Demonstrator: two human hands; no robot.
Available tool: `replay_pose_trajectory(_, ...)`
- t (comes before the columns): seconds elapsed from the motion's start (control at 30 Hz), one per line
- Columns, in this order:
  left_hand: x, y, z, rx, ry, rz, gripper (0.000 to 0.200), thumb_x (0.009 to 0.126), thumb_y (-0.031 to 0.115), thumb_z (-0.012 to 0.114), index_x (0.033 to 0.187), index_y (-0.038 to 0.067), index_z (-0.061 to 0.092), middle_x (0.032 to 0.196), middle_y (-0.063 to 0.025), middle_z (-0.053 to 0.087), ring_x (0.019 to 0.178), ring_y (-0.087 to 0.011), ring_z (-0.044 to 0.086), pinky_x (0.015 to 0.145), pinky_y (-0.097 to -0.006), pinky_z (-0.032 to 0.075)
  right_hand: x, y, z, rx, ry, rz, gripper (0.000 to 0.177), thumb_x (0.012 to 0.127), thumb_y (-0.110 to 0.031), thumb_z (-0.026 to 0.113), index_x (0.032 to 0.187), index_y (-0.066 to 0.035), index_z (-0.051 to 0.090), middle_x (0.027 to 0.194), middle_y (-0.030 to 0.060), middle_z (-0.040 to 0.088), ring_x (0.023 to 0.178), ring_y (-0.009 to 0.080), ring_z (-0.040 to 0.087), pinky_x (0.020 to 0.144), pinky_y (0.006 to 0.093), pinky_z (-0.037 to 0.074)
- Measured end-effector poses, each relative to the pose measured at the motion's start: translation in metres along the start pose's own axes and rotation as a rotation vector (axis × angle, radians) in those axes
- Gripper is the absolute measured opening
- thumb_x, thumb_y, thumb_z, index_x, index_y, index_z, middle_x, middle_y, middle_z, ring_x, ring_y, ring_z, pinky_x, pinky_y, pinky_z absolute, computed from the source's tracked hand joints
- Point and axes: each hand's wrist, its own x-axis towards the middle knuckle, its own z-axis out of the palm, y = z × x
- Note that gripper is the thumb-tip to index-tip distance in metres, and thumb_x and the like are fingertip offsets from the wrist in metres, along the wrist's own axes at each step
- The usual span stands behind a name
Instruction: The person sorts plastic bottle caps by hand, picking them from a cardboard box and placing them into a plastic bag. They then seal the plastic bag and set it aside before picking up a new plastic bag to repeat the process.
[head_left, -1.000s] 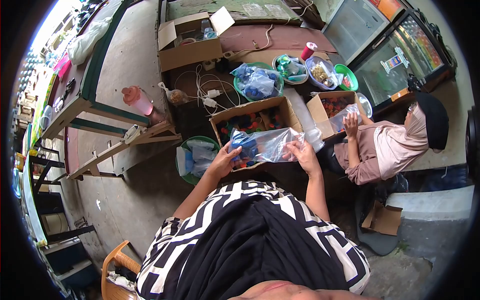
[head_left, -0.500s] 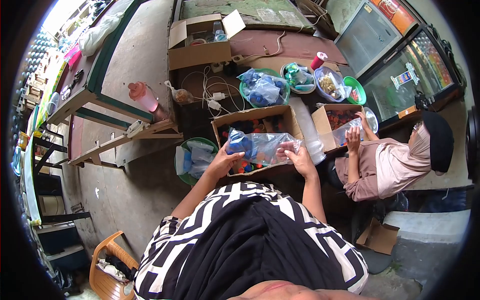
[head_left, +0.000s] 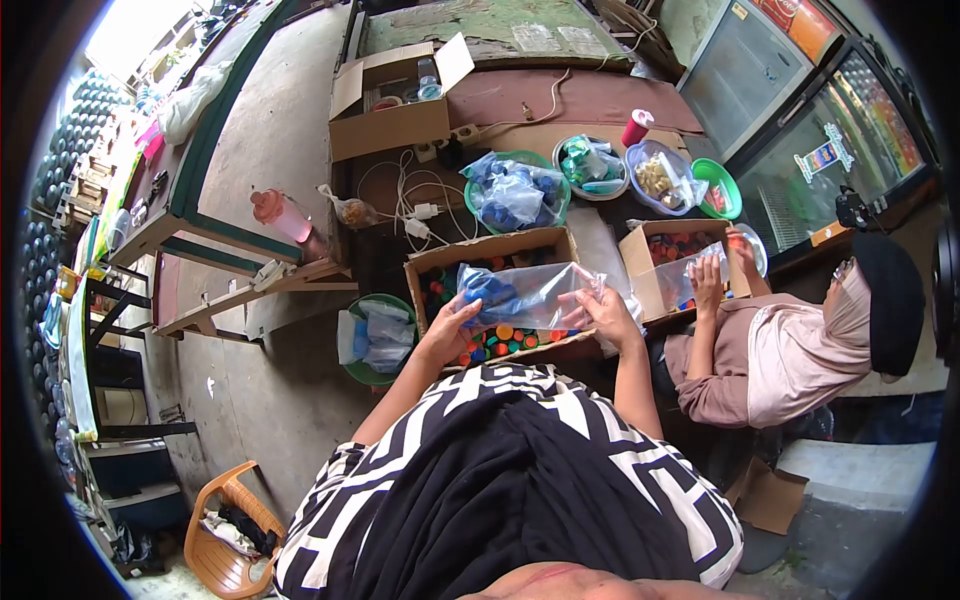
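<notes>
A clear plastic bag [head_left: 535, 298] is stretched between my two hands, with blue bottle caps [head_left: 486, 290] gathered at its left end. My left hand [head_left: 452, 326] grips that filled end, thumb on top. My right hand [head_left: 604, 312] is closed on the other end, near its mouth. Right under the bag stands an open cardboard box [head_left: 412, 285] of loose bottle caps [head_left: 505, 345] in red, orange, green and other colours. Part of its contents is hidden by the bag and my hands.
To the right, a co-worker [head_left: 735, 345] handles a clear bag over a second cap box [head_left: 645, 275]. Behind are a green basin [head_left: 515, 190] of bagged blue caps and several other basins. Another basin [head_left: 375, 340] stands at left. White cables [head_left: 420, 212] and a wooden bench [head_left: 240, 262] lie beyond.
My hands have drawn the bag out longer and flatter, the blue caps staying at the left end. The view has shifted slightly. The co-worker's hands have moved a little.
</notes>
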Motion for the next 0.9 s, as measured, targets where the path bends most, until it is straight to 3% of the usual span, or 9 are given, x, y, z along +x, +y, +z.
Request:
replay_pose_trajectory(0.1,0.01,-0.006,0.006,0.024,0.007,0.017,0.04,0.092,0.01,0.059,0.13,0.006,0.047,0.119,-0.0079,0.06,0.107,-0.0188,0.061,0.092,-0.035,0.051,0.005,-0.004,-0.013,-0.049,0.014,-0.023,0.051,0.098,-0.019,0.046,0.147,-0.013,0.03,0.109,0.0113,0.066,0.072,0.0143,0.067,0.061,0.0229,0.052)
replay_pose_trajectory(0.17,0.014,-0.009,0.01,0.062,0.028,0.028,0.037,0.09,0.01,0.061,0.125,0.003,0.049,0.12,-0.0087,0.059,0.111,-0.0206,0.059,0.098,-0.0378,0.046,0.009,-0.005,-0.022,-0.04,0.011,-0.043,0.05,0.099,-0.019,0.046,0.146,-0.013,0.032,0.109,0.0113,0.067,0.071,0.0132,0.067,0.06,0.0218,0.051)
replay_pose_trajectory(0.23,0.021,-0.009,0.017,0.072,0.02,0.032,0.038,0.088,0.008,0.063,0.124,0.002,0.049,0.119,-0.0092,0.059,0.109,-0.0195,0.059,0.098,-0.0362,0.045,0.015,-0.008,-0.031,-0.098,-0.002,-0.082,0.048,0.099,-0.017,0.045,0.145,-0.011,0.033,0.108,0.0103,0.066,0.07,0.0122,0.065,0.06,0.0247,0.052)
replay_pose_trajectory(0.3,0.024,-0.009,0.024,0.085,0.01,0.078,0.042,0.086,0.003,0.063,0.127,0.005,0.049,0.115,-0.0073,0.061,0.103,-0.0171,0.062,0.086,-0.0322,0.052,0.02,-0.01,-0.039,-0.081,-0.008,-0.076,0.048,0.099,-0.018,0.046,0.144,-0.01,0.034,0.107,0.0098,0.066,0.068,0.0114,0.065,0.06,0.0241,0.052)
replay_pose_trajectory(0.33,0.026,-0.009,0.031,0.054,0.024,0.087,0.046,0.085,0.001,0.063,0.129,0.004,0.047,0.114,-0.0073,0.061,0.103,-0.0166,0.061,0.087,-0.0319,0.051,0.023,-0.012,-0.043,-0.074,-0.013,-0.11,0.047,0.099,-0.018,0.046,0.144,-0.01,0.035,0.106,0.0098,0.067,0.068,0.0115,0.064,0.059,0.0237,0.052)
replay_pose_trajectory(0.53,0.04,-0.015,0.049,0.031,0.005,0.115,0.05,0.086,0.003,0.063,0.131,0.003,0.042,0.118,-0.0099,0.058,0.109,-0.0197,0.059,0.096,-0.0354,0.048,0.032,-0.023,-0.066,-0.081,-0.033,-0.166,0.047,0.098,-0.02,0.048,0.142,-0.01,0.037,0.104,0.0107,0.068,0.067,0.0108,0.065,0.056,0.0202,0.048)
replay_pose_trajectory(0.9,0.047,-0.039,0.059,0.011,0.041,0.101,0.05,0.085,0.003,0.064,0.131,0.003,0.042,0.118,-0.0092,0.058,0.108,-0.018,0.059,0.094,-0.0327,0.048,0.039,-0.001,-0.092,-0.058,-0.05,-0.135,0.046,0.097,-0.02,0.05,0.141,-0.009,0.039,0.102,0.0098,0.068,0.065,0.0094,0.062,0.057,0.02,0.048)
